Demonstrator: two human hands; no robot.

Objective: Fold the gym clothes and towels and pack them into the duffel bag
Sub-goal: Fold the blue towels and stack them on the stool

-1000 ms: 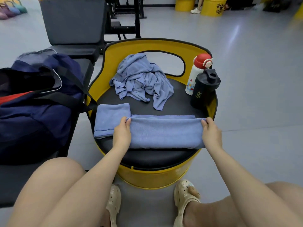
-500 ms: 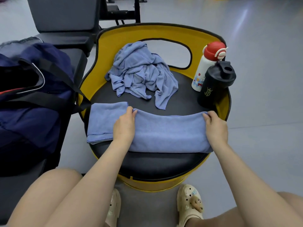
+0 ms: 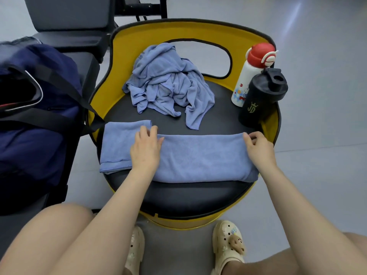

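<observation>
- On the black seat pad point(image 3: 190, 195) of the yellow barrel stool point(image 3: 190, 29), at about 6 o'clock from the pad's middle, lies the blue towel point(image 3: 198, 157) as a long band running left to right. A second earlier its far edge was just being laid over; now that edge sits flat along the band's 12 o'clock side.
- The left hand point(image 3: 146, 147) has eased from a curled grip at the edge to lying flat on the cloth, its fingers nearly straight and pointing toward 12 o'clock — pressing, not gripping.
- The right hand point(image 3: 258, 147) still pinches the towel's far right corner between thumb and fingertips, at about 3 o'clock from the towel's middle.
- To my eye the lengthwise fold is done; the likely next move is to bring one end over the other, perhaps the loose stretch left of the left hand, at its 9 o'clock.
- The towel lies directly under both hands, touching them. Its right end hangs slightly past the pad's rim.
- A crumpled blue garment point(image 3: 168, 84) sits unfolded at 12 o'clock from the towel, apart from it — more folding remains.
- The navy duffel bag point(image 3: 35, 124) rests on the bench point(image 3: 87, 62) at 9 o'clock, mouth open, one strap reaching the stool's edge. Nothing blue shows inside it, so packing of these pieces seems not begun.
- A white bottle with red cap point(image 3: 248, 76) and a black shaker point(image 3: 260, 98) stand at 2 o'clock, clear of the fold.
</observation>
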